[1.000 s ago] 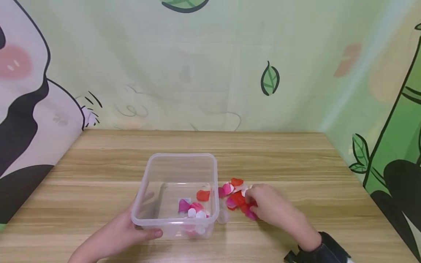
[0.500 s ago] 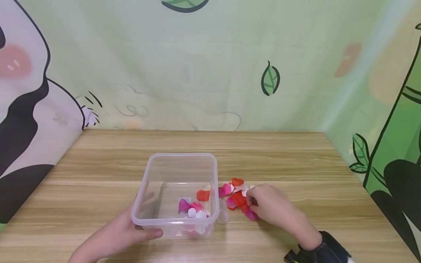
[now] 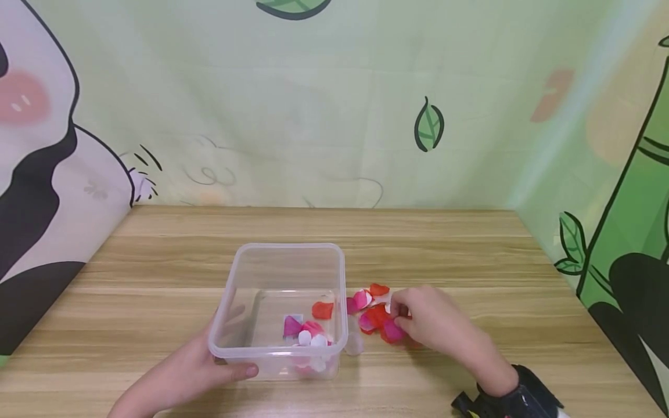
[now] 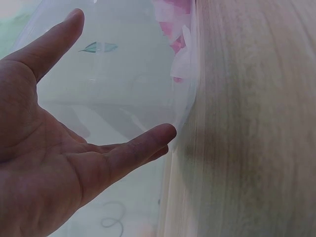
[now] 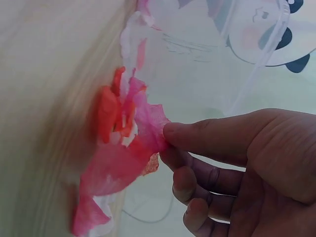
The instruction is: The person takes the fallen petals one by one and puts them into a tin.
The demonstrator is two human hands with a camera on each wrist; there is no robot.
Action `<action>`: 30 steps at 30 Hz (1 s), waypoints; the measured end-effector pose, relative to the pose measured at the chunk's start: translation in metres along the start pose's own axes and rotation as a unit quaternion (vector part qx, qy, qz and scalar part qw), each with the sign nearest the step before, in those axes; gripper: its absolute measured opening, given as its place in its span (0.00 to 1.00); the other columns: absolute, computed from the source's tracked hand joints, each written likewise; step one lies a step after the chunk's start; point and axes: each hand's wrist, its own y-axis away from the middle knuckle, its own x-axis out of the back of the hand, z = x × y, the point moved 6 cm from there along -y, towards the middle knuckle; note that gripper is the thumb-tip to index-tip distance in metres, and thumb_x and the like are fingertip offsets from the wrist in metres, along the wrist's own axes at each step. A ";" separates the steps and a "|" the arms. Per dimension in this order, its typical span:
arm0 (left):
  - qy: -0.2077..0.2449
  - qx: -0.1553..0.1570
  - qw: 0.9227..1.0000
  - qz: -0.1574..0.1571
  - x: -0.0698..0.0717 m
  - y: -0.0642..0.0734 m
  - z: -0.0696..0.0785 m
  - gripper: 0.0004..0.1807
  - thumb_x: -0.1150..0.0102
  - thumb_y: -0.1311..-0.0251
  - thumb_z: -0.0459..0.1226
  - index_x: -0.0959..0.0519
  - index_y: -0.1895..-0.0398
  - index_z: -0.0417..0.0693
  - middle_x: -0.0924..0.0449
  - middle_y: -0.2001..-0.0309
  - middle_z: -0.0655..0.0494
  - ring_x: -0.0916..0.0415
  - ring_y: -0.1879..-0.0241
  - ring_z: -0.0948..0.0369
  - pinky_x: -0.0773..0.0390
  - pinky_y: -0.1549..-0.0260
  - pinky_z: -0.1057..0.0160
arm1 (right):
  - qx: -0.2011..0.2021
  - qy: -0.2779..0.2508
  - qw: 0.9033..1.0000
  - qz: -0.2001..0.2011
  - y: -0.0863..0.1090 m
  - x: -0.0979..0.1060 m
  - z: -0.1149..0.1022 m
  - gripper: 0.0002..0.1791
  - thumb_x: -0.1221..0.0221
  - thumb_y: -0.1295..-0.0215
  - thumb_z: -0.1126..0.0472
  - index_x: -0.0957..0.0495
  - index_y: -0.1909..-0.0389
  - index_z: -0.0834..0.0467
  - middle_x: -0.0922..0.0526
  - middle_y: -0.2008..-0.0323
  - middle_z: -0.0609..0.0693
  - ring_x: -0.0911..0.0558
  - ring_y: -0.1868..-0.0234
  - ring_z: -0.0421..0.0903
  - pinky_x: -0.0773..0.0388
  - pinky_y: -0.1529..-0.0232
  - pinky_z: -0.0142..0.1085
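A clear plastic box [image 3: 284, 352] stands on the table, with several red, pink, purple and white artificial petals [image 3: 313, 328] inside. My left hand [image 3: 201, 363] rests against its near left corner, the thumb along the front wall and the other fingers on the left side. Up close, that hand's fingers [image 4: 131, 155] look straight and spread against the clear wall. Right of the box lies a loose pile of petals [image 3: 377, 316]. Over it, my right hand [image 3: 436, 319] pinches a pink petal [image 5: 152, 118] between thumb and index finger, its other fingers curled.
A wood-grain table [image 3: 209, 232] carries everything. Beside the box's right wall lies a pale translucent disc-like petal [image 3: 354, 343]. A printed cloth backdrop [image 3: 313, 116] with a panda and leaves rises behind the table and at both sides.
My right hand has shifted slightly left over the pile, and a magenta petal at its fingertips has moved left with it. My left hand and the box have stayed where they were.
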 end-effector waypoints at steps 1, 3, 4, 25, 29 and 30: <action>0.001 0.001 1.000 -0.001 0.000 0.000 0.000 0.65 0.22 0.46 0.48 0.59 0.17 0.44 0.42 0.25 0.33 0.29 0.36 0.43 0.26 0.44 0.61 | -0.002 -0.002 1.000 0.004 0.000 0.002 0.000 0.12 0.29 0.42 0.69 0.20 0.74 0.51 0.26 0.78 0.38 0.29 0.74 0.38 0.30 0.73 0.34; 0.002 0.001 1.000 -0.004 0.000 0.000 0.000 0.65 0.22 0.45 0.48 0.59 0.17 0.44 0.42 0.25 0.33 0.29 0.36 0.43 0.26 0.44 0.61 | -0.008 -0.007 1.000 0.012 0.000 0.005 -0.001 0.13 0.30 0.41 0.69 0.22 0.75 0.50 0.26 0.78 0.38 0.29 0.75 0.38 0.30 0.74 0.34; 0.004 0.001 1.000 -0.005 0.000 0.000 0.000 0.65 0.22 0.45 0.48 0.59 0.17 0.44 0.42 0.25 0.33 0.29 0.36 0.43 0.26 0.44 0.62 | -0.013 -0.009 1.000 0.015 0.000 0.007 -0.001 0.14 0.30 0.41 0.69 0.23 0.75 0.50 0.27 0.78 0.38 0.29 0.76 0.38 0.30 0.75 0.33; 0.010 -0.004 1.000 -0.004 0.000 -0.001 0.001 0.63 0.22 0.45 0.47 0.56 0.18 0.39 0.42 0.25 0.32 0.29 0.38 0.43 0.25 0.46 0.64 | -0.019 -0.020 0.998 0.064 0.002 0.019 -0.004 0.08 0.32 0.36 0.68 0.22 0.66 0.54 0.27 0.79 0.39 0.31 0.80 0.37 0.32 0.81 0.31; 0.018 -0.003 1.000 -0.006 0.000 0.000 0.000 0.63 0.22 0.45 0.46 0.57 0.18 0.39 0.43 0.25 0.32 0.28 0.38 0.44 0.25 0.48 0.67 | -0.010 -0.033 0.995 0.090 0.002 0.023 -0.008 0.07 0.31 0.36 0.67 0.20 0.65 0.55 0.25 0.78 0.38 0.30 0.79 0.37 0.29 0.79 0.32; 0.019 -0.003 1.000 -0.006 -0.001 0.000 0.000 0.63 0.22 0.45 0.46 0.57 0.18 0.40 0.43 0.25 0.32 0.28 0.38 0.44 0.25 0.48 0.67 | -0.006 -0.034 0.994 0.100 0.002 0.025 -0.009 0.07 0.31 0.36 0.68 0.20 0.65 0.55 0.25 0.78 0.38 0.29 0.79 0.37 0.29 0.79 0.32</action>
